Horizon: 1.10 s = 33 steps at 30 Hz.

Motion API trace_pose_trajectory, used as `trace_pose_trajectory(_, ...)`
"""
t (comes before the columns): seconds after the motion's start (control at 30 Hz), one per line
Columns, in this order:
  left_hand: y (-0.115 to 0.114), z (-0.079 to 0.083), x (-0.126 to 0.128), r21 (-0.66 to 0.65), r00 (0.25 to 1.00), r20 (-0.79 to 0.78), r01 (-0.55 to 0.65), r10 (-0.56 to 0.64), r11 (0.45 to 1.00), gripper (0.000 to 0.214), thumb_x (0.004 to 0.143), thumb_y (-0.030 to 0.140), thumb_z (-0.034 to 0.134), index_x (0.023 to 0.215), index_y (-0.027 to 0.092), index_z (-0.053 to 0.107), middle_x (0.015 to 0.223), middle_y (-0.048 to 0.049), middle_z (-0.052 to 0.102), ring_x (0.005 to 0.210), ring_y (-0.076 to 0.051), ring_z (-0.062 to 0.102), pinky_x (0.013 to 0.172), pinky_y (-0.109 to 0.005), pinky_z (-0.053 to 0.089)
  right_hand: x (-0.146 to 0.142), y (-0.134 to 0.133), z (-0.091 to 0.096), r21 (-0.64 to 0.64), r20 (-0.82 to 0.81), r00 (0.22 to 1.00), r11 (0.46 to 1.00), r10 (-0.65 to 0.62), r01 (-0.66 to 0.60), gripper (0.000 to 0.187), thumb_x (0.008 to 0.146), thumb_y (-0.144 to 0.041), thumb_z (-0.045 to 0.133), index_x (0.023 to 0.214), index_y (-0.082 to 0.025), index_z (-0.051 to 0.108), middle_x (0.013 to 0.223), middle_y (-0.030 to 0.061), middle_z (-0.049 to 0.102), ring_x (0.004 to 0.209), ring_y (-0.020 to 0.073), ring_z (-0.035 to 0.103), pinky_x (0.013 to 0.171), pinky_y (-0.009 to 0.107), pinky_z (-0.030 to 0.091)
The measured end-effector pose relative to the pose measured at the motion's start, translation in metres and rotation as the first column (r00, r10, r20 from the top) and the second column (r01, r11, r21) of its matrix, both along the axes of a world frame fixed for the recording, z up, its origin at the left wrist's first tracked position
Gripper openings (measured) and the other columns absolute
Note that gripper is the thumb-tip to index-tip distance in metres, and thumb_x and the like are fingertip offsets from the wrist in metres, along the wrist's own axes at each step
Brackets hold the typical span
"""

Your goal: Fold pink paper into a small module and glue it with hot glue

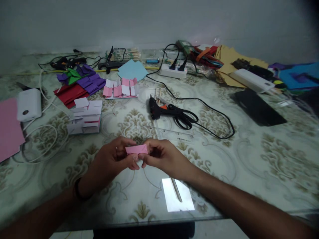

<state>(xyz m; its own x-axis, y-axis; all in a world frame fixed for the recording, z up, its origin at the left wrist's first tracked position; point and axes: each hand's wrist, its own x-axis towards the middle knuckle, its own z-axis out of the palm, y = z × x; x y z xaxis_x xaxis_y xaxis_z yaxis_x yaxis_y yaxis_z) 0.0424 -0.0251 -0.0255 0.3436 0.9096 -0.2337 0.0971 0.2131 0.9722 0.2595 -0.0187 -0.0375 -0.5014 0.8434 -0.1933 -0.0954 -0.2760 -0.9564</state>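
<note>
A small piece of folded pink paper (136, 149) is held above the table's near middle. My left hand (116, 154) pinches its left end, thumb along the lower edge. At the other end my right hand (161, 153) grips it between thumb and fingers. Both hands nearly meet below the paper, and some fingertips are hidden behind it. Beyond the hands lie a black glue gun (157, 109) and black-handled scissors (183, 116), close together. Pink and white folded paper pieces (121, 89) sit further back, with another folded white and pink group (86, 116) to the left.
Pink sheets (10, 129) and a white power bank (29, 104) with a looping cable lie at left. Purple folded paper (91, 83) and light blue sheets (132, 69) are behind. A white power strip (172, 70) stands at the back. A black phone-like slab (260, 107) lies right.
</note>
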Motion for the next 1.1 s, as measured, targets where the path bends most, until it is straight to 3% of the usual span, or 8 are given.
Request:
trace_pose_trajectory(0.03,0.001,0.000,-0.001,-0.025,0.997,-0.053,0.063,-0.064,0.998,0.016,0.092,0.032,0.079,0.099,0.019,0.073,0.071,-0.0004,0.082,0.063,-0.018,0.082,0.062,-0.023,0.066,0.000,0.000,0.000,0.021,0.000,1.000,1.000,0.000,0.000,0.038,0.085,-0.049,0.093,0.083,-0.019,0.069,0.078,-0.0013,0.071,0.073,0.0131,0.068,0.071,0.026,0.059)
trace_pose_trajectory(0.13,0.002,0.000,-0.003,-0.052,0.979,-0.145,0.136,-0.143,0.989,0.027,0.097,0.038,0.072,0.079,0.017,0.074,0.065,-0.0033,0.080,0.056,-0.017,0.079,0.055,-0.021,0.061,0.001,0.000,0.000,0.064,0.033,0.999,0.998,0.001,-0.003,0.038,0.087,-0.050,0.091,0.085,-0.019,0.070,0.077,-0.0018,0.069,0.072,0.0131,0.067,0.071,0.026,0.059)
trace_pose_trajectory(0.27,0.001,0.003,-0.003,-0.002,0.982,-0.148,0.116,-0.115,0.993,0.027,0.099,0.037,0.071,0.079,0.019,0.072,0.060,-0.0007,0.078,0.051,-0.015,0.076,0.051,-0.019,0.059,0.001,-0.001,0.000,0.056,0.101,0.995,0.998,0.016,-0.022,0.043,0.089,-0.056,0.088,0.082,-0.018,0.070,0.074,-0.0021,0.064,0.070,0.0141,0.067,0.069,0.028,0.061)
trace_pose_trajectory(0.53,0.001,0.010,-0.001,0.010,0.991,-0.089,0.097,-0.096,0.995,0.029,0.099,0.039,0.074,0.078,0.019,0.071,0.058,-0.0011,0.076,0.046,-0.017,0.075,0.047,-0.022,0.060,0.004,0.000,0.009,0.002,0.001,1.000,1.000,-0.014,0.014,0.045,0.090,-0.059,0.086,0.078,-0.018,0.073,0.071,-0.0008,0.069,0.060,0.0128,0.064,0.063,0.028,0.057)
trace_pose_trajectory(0.73,0.006,0.013,-0.004,0.052,0.991,-0.086,0.109,-0.104,0.993,0.043,0.104,0.048,0.064,0.074,0.019,0.075,0.060,-0.0047,0.077,0.052,-0.019,0.076,0.055,-0.027,0.063,0.007,0.004,0.007,0.107,0.087,0.996,0.993,0.031,-0.040,0.046,0.104,-0.057,0.068,0.082,-0.017,0.074,0.076,0.0035,0.073,0.073,0.0163,0.069,0.076,0.031,0.055)
trace_pose_trajectory(0.83,0.007,0.012,-0.004,0.058,0.993,-0.081,0.094,-0.089,0.994,0.044,0.104,0.048,0.063,0.074,0.019,0.076,0.062,-0.0059,0.078,0.055,-0.020,0.076,0.057,-0.028,0.063,0.006,0.003,0.003,0.202,0.053,0.997,0.979,-0.047,0.036,0.022,0.103,-0.042,0.073,0.109,-0.021,0.073,0.087,0.0012,0.071,0.079,0.0159,0.069,0.078,0.031,0.056)
trace_pose_trajectory(0.93,0.007,0.012,-0.004,0.020,0.994,-0.044,0.102,-0.101,0.995,0.043,0.103,0.049,0.064,0.074,0.018,0.075,0.064,-0.0058,0.077,0.054,-0.019,0.074,0.056,-0.027,0.061,0.005,0.002,0.003,0.284,0.011,0.996,0.955,-0.088,0.082,0.039,0.094,-0.029,0.083,0.130,-0.025,0.067,0.098,0.0003,0.071,0.085,0.0157,0.069,0.082,0.030,0.059)
trace_pose_trajectory(1.1,0.006,0.013,-0.004,0.022,0.991,-0.047,0.127,-0.126,0.992,0.045,0.104,0.050,0.062,0.074,0.019,0.075,0.063,-0.0053,0.075,0.053,-0.018,0.071,0.053,-0.027,0.058,0.007,0.002,0.007,0.432,0.126,0.988,0.902,-0.084,0.021,0.013,0.097,-0.031,0.081,0.107,-0.023,0.078,0.098,0.0031,0.073,0.083,0.0157,0.069,0.077,0.029,0.057)
